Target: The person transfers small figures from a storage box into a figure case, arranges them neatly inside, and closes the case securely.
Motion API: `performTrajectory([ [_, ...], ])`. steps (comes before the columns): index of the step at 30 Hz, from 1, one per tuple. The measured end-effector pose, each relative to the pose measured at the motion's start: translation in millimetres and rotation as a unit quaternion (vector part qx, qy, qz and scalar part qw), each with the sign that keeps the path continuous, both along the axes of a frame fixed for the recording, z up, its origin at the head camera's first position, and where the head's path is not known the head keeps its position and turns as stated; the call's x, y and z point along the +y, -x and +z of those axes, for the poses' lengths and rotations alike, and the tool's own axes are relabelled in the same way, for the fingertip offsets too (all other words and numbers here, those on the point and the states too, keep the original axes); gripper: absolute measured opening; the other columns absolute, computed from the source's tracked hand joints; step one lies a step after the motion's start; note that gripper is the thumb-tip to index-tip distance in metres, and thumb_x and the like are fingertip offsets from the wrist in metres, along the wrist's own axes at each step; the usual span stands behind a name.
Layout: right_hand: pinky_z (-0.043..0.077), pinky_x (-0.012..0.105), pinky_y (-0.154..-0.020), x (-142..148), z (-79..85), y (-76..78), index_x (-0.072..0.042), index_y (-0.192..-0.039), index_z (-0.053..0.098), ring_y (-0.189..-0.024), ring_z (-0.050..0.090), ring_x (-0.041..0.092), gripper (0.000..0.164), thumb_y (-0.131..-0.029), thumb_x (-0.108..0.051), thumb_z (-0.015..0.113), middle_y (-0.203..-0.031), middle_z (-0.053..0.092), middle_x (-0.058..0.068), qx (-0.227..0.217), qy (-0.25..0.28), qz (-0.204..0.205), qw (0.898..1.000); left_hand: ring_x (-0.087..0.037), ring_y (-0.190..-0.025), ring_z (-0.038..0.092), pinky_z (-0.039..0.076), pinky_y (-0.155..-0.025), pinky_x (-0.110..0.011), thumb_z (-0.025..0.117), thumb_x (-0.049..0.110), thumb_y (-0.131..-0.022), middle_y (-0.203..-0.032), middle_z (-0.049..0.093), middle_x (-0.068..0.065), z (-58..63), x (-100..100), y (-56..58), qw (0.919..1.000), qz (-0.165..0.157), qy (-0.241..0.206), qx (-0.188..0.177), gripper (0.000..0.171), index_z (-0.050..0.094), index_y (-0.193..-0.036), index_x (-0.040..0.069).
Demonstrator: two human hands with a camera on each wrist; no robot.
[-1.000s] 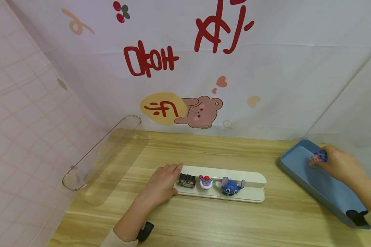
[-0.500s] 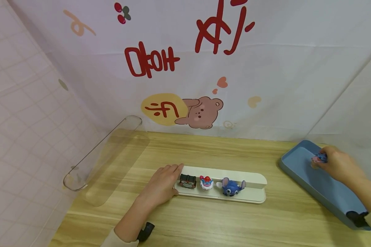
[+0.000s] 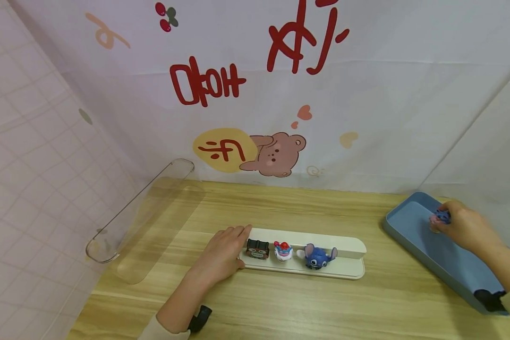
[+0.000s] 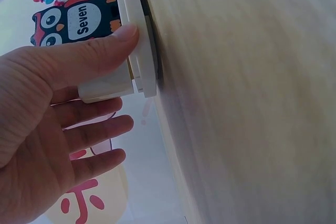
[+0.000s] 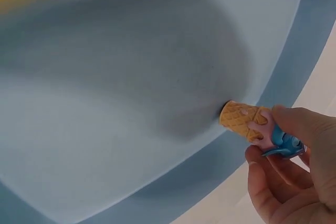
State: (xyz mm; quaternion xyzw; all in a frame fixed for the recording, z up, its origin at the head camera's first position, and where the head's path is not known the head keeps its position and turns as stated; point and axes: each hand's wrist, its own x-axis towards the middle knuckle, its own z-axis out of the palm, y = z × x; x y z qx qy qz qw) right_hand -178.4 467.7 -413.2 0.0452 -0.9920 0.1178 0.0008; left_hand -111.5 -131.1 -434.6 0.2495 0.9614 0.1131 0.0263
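My left hand (image 3: 223, 252) pinches the left end of a white two-step display stand (image 3: 348, 269), thumb at the front edge and fingers behind. On its lower step sit a dark owl figurine (image 3: 258, 249) marked "Seven", a white-and-blue figurine with a red top (image 3: 283, 251), and a blue big-eared figurine (image 3: 317, 256). At the right, my right hand (image 3: 469, 226) holds an ice-cream-cone figurine (image 5: 247, 120) between thumb and fingers. Its waffle cone points down toward the floor of the blue tray (image 3: 425, 245); the blue top is partly covered by the fingers.
A clear plastic cover (image 3: 146, 226) stands at the left against the side wall sheet. Behind the wooden table (image 3: 293, 307) hangs a white printed cloth (image 3: 378, 104). The blue tray's raised rim surrounds the right hand's work area.
In my right hand the cone figurine has tipped from lying sideways to more upright, its base lower over the tray. My left hand and the stand have stayed put.
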Motion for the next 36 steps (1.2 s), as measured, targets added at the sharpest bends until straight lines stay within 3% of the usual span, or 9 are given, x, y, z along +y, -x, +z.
performTrajectory([
  [8,0.050,0.060,-0.060,-0.6,2.3,-3.9,0.020,-0.117,0.050,-0.079,0.062,0.056,0.047,-0.094,-0.011,0.078,-0.092,0.063,0.038,0.040,0.017,0.004,0.999,-0.032,-0.127,0.059,0.049,-0.108,-0.050,0.097,0.019,-0.076,-0.142,0.061,-0.015,0.3,0.0,-0.1,1.0000,0.001,0.001,0.003,0.094,0.049,-0.154,0.001],
  [12,0.050,0.055,-0.054,-5.7,7.5,-9.2,0.018,-0.117,0.054,-0.071,0.064,0.049,0.049,-0.094,-0.017,0.079,-0.085,0.066,0.032,0.069,0.018,0.015,0.997,-0.032,-0.127,0.059,0.048,-0.109,-0.050,0.097,0.019,-0.076,-0.143,0.061,-0.015,0.6,-0.2,-0.4,1.0000,0.002,0.001,0.001,0.094,0.049,-0.154,0.001],
  [17,0.053,0.063,-0.059,-17.5,16.0,-19.0,0.015,-0.123,0.057,-0.085,0.064,0.060,0.054,-0.096,-0.027,0.079,-0.103,0.063,0.042,0.098,0.032,0.015,0.995,-0.031,-0.127,0.059,0.048,-0.109,-0.050,0.096,0.019,-0.077,-0.144,0.060,-0.014,1.4,-0.3,-0.6,1.0000,0.004,0.002,-0.001,0.094,0.048,-0.155,0.002],
  [21,0.053,0.067,-0.060,-27.9,24.2,-27.9,0.013,-0.126,0.058,-0.090,0.062,0.065,0.053,-0.095,-0.024,0.080,-0.113,0.059,0.045,0.124,0.047,0.018,0.991,-0.031,-0.127,0.059,0.048,-0.109,-0.050,0.096,0.020,-0.077,-0.144,0.060,-0.014,1.3,-0.4,-0.5,1.0000,0.004,0.004,0.002,0.093,0.048,-0.155,0.002],
  [24,0.057,0.049,-0.055,-33.5,30.9,-33.1,0.012,-0.125,0.059,-0.087,0.064,0.063,0.050,-0.092,-0.017,0.083,-0.112,0.060,0.045,0.144,0.062,0.029,0.987,-0.031,-0.127,0.059,0.048,-0.109,-0.050,0.096,0.019,-0.076,-0.144,0.060,-0.014,1.2,0.1,-0.3,1.0000,0.004,0.003,0.001,0.094,0.048,-0.155,0.002],
  [25,0.058,0.039,-0.054,-34.7,32.8,-34.4,0.012,-0.124,0.059,-0.083,0.067,0.056,0.049,-0.090,-0.014,0.084,-0.110,0.061,0.044,0.151,0.066,0.037,0.986,-0.031,-0.128,0.058,0.048,-0.109,-0.050,0.096,0.019,-0.077,-0.144,0.060,-0.014,1.1,0.2,-0.3,1.0000,0.004,0.003,0.000,0.094,0.048,-0.155,0.002],
  [28,0.046,0.012,-0.052,-38.6,37.8,-38.7,0.010,-0.122,0.061,-0.071,0.070,0.015,0.048,-0.084,-0.003,0.087,-0.106,0.064,0.040,0.174,0.069,0.059,0.981,-0.031,-0.127,0.059,0.048,-0.109,-0.050,0.096,0.019,-0.076,-0.144,0.060,-0.014,0.9,0.5,-0.4,1.0000,0.005,0.004,-0.001,0.094,0.048,-0.155,0.002],
  [31,0.040,0.002,-0.057,-42.5,41.3,-42.9,0.009,-0.121,0.062,-0.076,0.046,-0.020,0.048,-0.081,0.002,0.088,-0.105,0.066,0.036,0.189,0.073,0.075,0.976,-0.031,-0.126,0.059,0.048,-0.109,-0.050,0.096,0.019,-0.076,-0.143,0.060,-0.014,1.1,0.4,-0.7,1.0000,0.004,0.004,-0.002,0.094,0.048,-0.154,0.002],
  [36,0.043,0.003,-0.057,-49.7,44.4,-48.6,0.008,-0.121,0.064,-0.078,0.046,-0.021,0.049,-0.079,0.003,0.088,-0.103,0.068,0.035,0.201,0.090,0.089,0.971,-0.031,-0.126,0.059,0.048,-0.109,-0.049,0.096,0.020,-0.077,-0.143,0.060,-0.014,1.8,0.5,-0.6,1.0000,0.003,0.006,-0.004,0.093,0.048,-0.154,0.002],
])
